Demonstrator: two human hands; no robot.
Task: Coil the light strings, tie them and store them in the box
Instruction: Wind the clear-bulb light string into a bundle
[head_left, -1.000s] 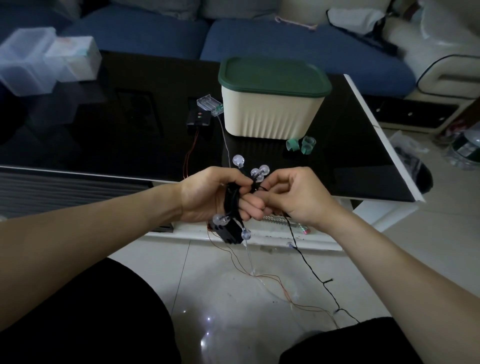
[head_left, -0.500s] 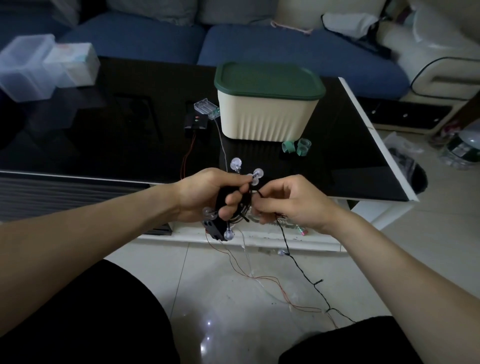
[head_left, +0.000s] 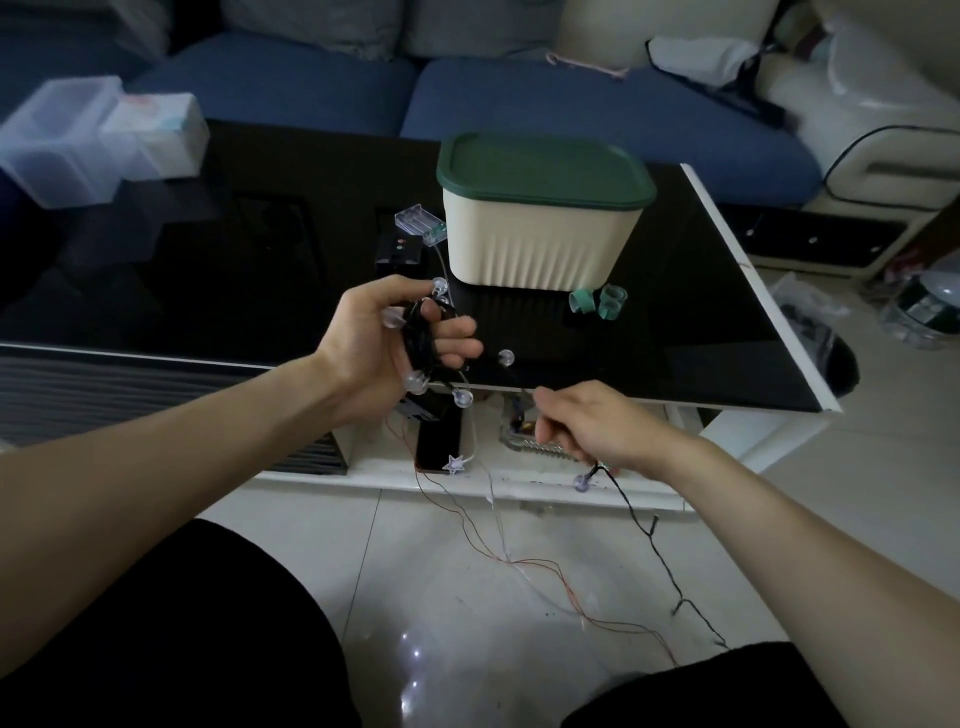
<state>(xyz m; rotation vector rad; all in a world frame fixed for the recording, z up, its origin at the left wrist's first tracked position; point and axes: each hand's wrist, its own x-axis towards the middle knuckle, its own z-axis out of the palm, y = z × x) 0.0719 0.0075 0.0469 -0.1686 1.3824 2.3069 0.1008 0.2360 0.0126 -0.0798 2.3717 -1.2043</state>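
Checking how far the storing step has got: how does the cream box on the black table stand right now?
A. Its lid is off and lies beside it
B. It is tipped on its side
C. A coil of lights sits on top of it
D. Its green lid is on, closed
D: the green lid sits flat on the upright cream box, with nothing on top of it.

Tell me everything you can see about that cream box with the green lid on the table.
The box is a cream, plastic-looking tub with vertical ribs down its walls and rounded corners. A dark green lid sits closed on top, overhanging the rim slightly. It stands upright on the glossy black table, which mirrors its base. A clear battery holder lies just to its left and two small green rings lie by its front right corner. Neither hand touches it.
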